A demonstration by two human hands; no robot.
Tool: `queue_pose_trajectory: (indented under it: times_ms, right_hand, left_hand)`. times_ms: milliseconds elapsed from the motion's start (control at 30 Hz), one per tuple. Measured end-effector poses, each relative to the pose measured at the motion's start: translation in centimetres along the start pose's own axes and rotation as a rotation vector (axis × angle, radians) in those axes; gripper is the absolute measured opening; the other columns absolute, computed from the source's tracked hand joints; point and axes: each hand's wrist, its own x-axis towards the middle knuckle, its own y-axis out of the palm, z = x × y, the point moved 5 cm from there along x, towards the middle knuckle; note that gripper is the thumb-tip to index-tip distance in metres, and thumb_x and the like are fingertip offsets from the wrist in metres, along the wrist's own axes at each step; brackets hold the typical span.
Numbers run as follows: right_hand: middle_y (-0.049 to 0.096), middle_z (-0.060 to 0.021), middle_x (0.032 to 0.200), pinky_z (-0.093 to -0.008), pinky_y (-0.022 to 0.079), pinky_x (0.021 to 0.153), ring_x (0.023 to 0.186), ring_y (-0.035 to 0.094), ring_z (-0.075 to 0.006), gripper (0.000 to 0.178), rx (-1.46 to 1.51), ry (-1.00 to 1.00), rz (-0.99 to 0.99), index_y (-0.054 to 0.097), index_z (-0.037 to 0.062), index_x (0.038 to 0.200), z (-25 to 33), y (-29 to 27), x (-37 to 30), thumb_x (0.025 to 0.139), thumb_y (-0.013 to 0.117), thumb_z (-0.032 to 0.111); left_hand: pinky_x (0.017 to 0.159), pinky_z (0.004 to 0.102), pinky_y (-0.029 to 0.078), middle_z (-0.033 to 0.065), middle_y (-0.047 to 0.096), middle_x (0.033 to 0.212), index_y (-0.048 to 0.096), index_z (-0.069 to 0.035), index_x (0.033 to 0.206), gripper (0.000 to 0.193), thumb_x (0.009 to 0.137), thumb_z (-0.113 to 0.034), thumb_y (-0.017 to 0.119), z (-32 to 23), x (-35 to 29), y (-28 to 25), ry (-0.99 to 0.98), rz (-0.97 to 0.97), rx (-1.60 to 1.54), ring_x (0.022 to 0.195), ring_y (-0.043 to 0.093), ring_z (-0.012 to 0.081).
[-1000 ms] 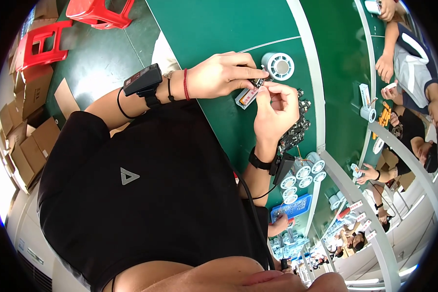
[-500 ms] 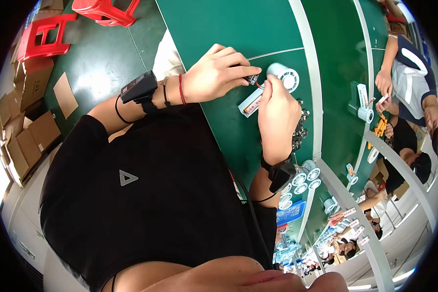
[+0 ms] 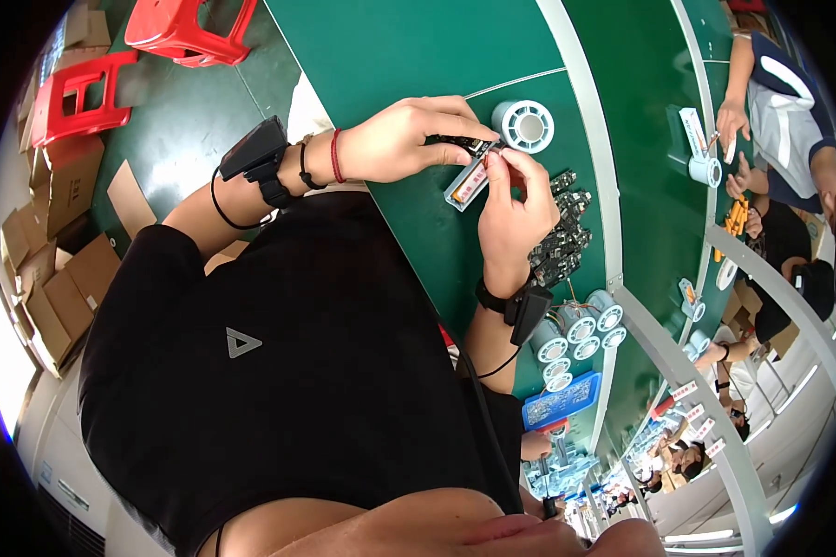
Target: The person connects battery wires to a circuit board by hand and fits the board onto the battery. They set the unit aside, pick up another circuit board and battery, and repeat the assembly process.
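Both hands [image 3: 474, 176] shifted (slightly); grip flat board [image 3: 467, 182].

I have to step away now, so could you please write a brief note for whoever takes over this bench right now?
Left hand: pinches a small dark circuit board above the green table.
Right hand: fingertips at the board's end, beside a small silver block with a red label.
Nearby: white tape spool, a pile of dark boards, more spools.
Done: board picked up. Left: whether board and block are joined cannot be told.
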Motion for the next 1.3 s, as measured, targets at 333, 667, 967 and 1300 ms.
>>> queue_pose_trajectory:
  times_ms: [333,667,967,1300]
  right_hand:
    - [0.072,-0.0126,0.098,-0.0277,0.058,0.074,0.084,0.07,-0.0144,0.018,0.599,0.474,0.097,0.065,-0.0057,0.109,-1.9,0.4,-0.6,0.092,0.071,-0.005]
    - [0.072,-0.0115,0.097,-0.026,0.057,0.075,0.085,0.068,-0.0133,0.022,0.579,0.507,0.181,0.057,-0.0015,0.102,-1.9,-0.5,0.6,0.089,0.071,-0.01]
    - [0.071,-0.0088,0.088,-0.0239,0.054,0.066,0.072,0.066,-0.0084,0.02,0.446,0.445,0.186,0.055,0.0002,0.093,-1.8,-0.4,0.9,0.087,0.071,-0.009]
    - [0.071,-0.0076,0.096,-0.0255,0.056,0.071,0.083,0.067,-0.0107,0.013,0.171,0.394,0.29,0.065,-0.0036,0.101,-0.6,-2.5,1.9,0.09,0.071,-0.007]
  left_hand:
    - [0.089,0.0363,0.052,0.011,0.067,0.111,0.069,-0.007,0.129,0.039,0.09,-0.004,0.073,-0.1,0.9,-0.2,-0.039,0.14,-0.085,0.101,0.064,0.0264]
    - [0.086,0.0365,0.049,0.0058,0.066,0.106,0.072,-0.014,0.126,0.041,0.086,-0.011,0.077,-0.8,1.1,-0.1,0.192,0.119,0.26,0.094,0.061,0.0233]
    - [0.083,0.0326,0.045,0.0001,0.064,0.101,0.073,-0.017,0.122,0.045,0.077,-0.01,0.079,-3.0,0.6,0.9,0.362,0.03,0.78,0.091,0.06,0.0188]
    - [0.081,0.0322,0.049,0.0057,0.064,0.103,0.071,-0.007,0.124,0.037,0.088,-0.007,0.075,-0.9,0.5,1.1,-0.027,-0.14,0.037,0.093,0.062,0.0191]
